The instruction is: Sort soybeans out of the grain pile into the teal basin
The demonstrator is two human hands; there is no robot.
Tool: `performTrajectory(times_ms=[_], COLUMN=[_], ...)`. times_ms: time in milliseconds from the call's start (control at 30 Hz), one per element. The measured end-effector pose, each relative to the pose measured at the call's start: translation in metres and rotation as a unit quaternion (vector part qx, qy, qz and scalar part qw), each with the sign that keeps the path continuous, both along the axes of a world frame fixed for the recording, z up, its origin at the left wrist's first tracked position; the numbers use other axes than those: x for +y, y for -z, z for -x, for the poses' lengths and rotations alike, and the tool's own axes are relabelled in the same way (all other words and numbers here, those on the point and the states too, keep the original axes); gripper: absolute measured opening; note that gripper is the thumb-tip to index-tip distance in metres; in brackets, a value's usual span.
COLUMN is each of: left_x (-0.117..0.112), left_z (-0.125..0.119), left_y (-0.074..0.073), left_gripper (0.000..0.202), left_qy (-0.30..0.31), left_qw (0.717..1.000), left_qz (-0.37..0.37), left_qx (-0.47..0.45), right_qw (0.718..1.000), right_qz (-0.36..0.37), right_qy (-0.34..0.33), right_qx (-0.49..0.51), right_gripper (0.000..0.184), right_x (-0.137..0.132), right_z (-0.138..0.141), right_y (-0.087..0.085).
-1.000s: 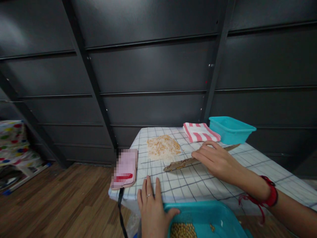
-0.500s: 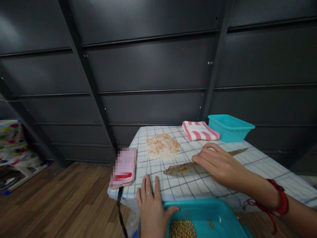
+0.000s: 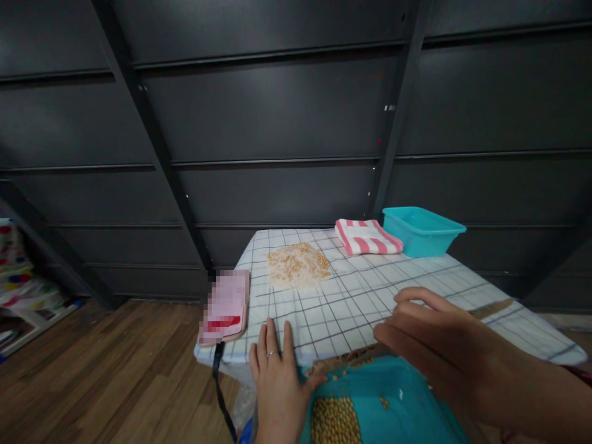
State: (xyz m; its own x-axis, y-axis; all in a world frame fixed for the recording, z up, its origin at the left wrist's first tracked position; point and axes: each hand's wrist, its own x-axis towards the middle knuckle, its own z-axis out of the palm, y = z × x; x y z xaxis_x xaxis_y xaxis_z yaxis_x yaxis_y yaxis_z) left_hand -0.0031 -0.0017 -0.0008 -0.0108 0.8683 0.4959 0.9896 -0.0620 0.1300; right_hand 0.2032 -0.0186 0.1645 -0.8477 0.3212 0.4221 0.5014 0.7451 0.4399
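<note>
My right hand (image 3: 439, 351) is closed around a long, flat brown strip with a ragged edge (image 3: 356, 356), its material unclear. The strip lies along the far rim of a teal basin (image 3: 393, 382) at the table's front edge, and a few soybeans are dropping beside it. Inside the basin, soybeans (image 3: 335, 419) are gathered at the left, with a couple loose on the bottom. My left hand (image 3: 282, 382) rests at the basin's left side, fingers spread over the table edge and thumb on the rim. Farther back lies a mixed pile of white rice grains and soybeans (image 3: 298, 265).
A checked cloth (image 3: 351, 302) covers the table. At the back right are a folded pink-and-white striped towel (image 3: 369, 237) and a second teal basin (image 3: 423, 231). A pink phone (image 3: 229, 302) with a black strap sits at the left edge. Dark panelled wall stands behind.
My right hand has drawn the strip toward me, from the tabletop to the basin's rim, bringing soybeans over the edge. My left hand has stayed at the basin.
</note>
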Motion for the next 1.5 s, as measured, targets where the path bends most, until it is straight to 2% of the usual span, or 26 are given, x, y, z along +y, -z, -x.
performTrajectory(times_ms=[67, 133, 267, 333, 367, 500, 667, 800, 933, 1267, 1500], left_x=[0.000, 0.000, 0.000, 0.000, 0.000, -0.001, 0.000, 0.001, 0.000, 0.000, -0.001], left_z=[0.002, 0.004, 0.001, -0.001, -0.003, -0.006, -0.003, -0.002, -0.005, -0.006, -0.006], left_y=[0.002, 0.003, 0.002, -0.001, -0.002, -0.005, -0.002, 0.000, -0.003, -0.006, -0.006], left_gripper=[0.083, 0.082, 0.081, 0.082, 0.081, 0.082, 0.083, 0.083, 0.083, 0.083, 0.084], left_qy=[0.015, 0.019, 0.011, -0.004, -0.009, -0.017, -0.021, -0.012, -0.026, -0.024, -0.033], left_qw=[1.000, 1.000, 1.000, 1.000, 1.000, 1.000, 1.000, 1.000, 1.000, 1.000, 0.999], left_qz=[-0.005, -0.007, -0.001, 0.002, 0.003, -0.002, 0.001, 0.003, -0.002, 0.008, 0.011], left_qx=[0.000, -0.006, -0.018, -0.018, -0.017, -0.008, -0.007, -0.007, -0.009, -0.016, -0.005], right_qw=[0.999, 0.998, 0.996, 0.993, 0.995, 0.992, 0.977, 0.968, 0.960, 0.946, 0.948], right_qz=[-0.049, -0.053, 0.055, 0.077, 0.057, -0.100, -0.160, -0.162, -0.155, -0.119, -0.075], right_qy=[-0.011, -0.017, 0.022, 0.046, 0.051, 0.069, 0.139, 0.190, 0.231, 0.300, 0.309], right_qx=[0.003, 0.015, 0.064, 0.073, 0.068, 0.034, 0.022, 0.010, 0.006, 0.002, -0.017], right_gripper=[0.035, 0.035, 0.031, 0.030, 0.030, 0.029, 0.027, 0.028, 0.027, 0.020, 0.019], right_x=[-0.005, -0.006, 0.000, 0.007, 0.012, 0.041, 0.087, 0.113, 0.126, 0.138, 0.139], right_z=[-0.001, -0.002, -0.005, -0.007, -0.009, -0.018, -0.028, -0.027, -0.020, 0.008, 0.019], right_y=[-0.003, -0.006, -0.006, -0.005, -0.004, -0.002, 0.003, 0.012, 0.017, 0.021, 0.020])
